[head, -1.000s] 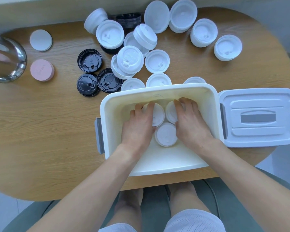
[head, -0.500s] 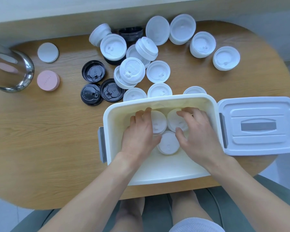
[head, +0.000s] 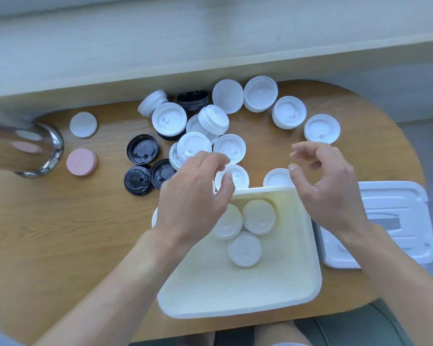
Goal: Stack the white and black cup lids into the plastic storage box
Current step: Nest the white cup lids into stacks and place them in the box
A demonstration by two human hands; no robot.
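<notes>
The white plastic storage box (head: 308,283) sits at the table's near edge with three white lids (head: 244,248) lying flat inside, near its far wall. My left hand (head: 195,193) hovers over the box's far left corner, fingers loosely curled and holding nothing. My right hand (head: 328,181) hovers above the far right corner, also empty, thumb and fingers spread. Beyond the box lie several white lids (head: 229,148) in a loose pile, and three black lids (head: 142,149) to the left of them. A stack of black lids (head: 192,99) stands at the back.
The box's white cover (head: 395,221) lies to the right of the box. A steel container (head: 25,148) stands at the far left, with a pink disc (head: 81,162) and a white disc (head: 83,124) beside it. A wall ledge runs behind the oval wooden table (head: 60,233).
Both hands have lifted out of the box and moved toward the loose lids beyond it, leaving the three white lids inside. The camera has tilted upward.
</notes>
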